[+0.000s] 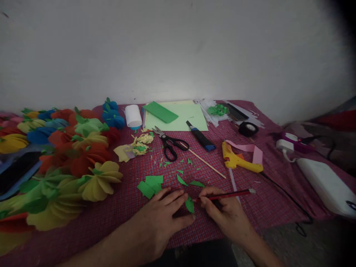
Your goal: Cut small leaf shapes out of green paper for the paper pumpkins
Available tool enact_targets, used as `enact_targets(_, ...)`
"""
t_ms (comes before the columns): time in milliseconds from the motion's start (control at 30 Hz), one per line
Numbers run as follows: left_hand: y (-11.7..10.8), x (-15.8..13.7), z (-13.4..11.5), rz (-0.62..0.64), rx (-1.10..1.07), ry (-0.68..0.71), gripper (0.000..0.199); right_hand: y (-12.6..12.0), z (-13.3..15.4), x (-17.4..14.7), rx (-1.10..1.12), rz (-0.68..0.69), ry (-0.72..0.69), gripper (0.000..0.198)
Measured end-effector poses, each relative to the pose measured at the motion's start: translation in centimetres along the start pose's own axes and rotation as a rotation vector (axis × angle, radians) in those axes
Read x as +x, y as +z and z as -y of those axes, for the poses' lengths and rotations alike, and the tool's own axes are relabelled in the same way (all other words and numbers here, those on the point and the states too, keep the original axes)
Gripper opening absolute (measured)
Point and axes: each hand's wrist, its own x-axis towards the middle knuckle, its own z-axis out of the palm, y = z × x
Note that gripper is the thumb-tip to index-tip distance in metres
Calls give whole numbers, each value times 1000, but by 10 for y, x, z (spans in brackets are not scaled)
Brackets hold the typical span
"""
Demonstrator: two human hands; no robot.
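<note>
My right hand point(226, 213) grips a red and black pencil point(233, 194), its tip at a small green paper leaf point(189, 204) on the cloth. My left hand point(164, 215) lies with fingers stretched out; its thumb and forefinger frame that leaf, though I cannot tell whether they touch it. Just beyond the left fingertips are green paper pieces point(150, 185), partly covered by the hand. Two more cut leaves, one a curved green leaf point(181, 180) and the other a slim leaf point(197, 183), rest in front of the hands.
Black-handled scissors point(170, 144), a wooden stick point(207, 163), a box cutter point(200, 137) and a yellow glue gun point(240, 163) lie farther out. Colourful paper pumpkins point(100, 181) crowd the left. Paper sheets point(185, 111) lie near the wall. A white power bank point(325, 185) sits right.
</note>
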Motion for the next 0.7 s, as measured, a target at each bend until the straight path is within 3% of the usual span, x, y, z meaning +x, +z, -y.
enact_targets(267,-2,-1,-1,-39,-20,3,59,-1,1,1,-14,40,-25,15)
enact_targets(700,1,0,0,-5,-6,7,70,-1,4,3,-4,50,-27,15)
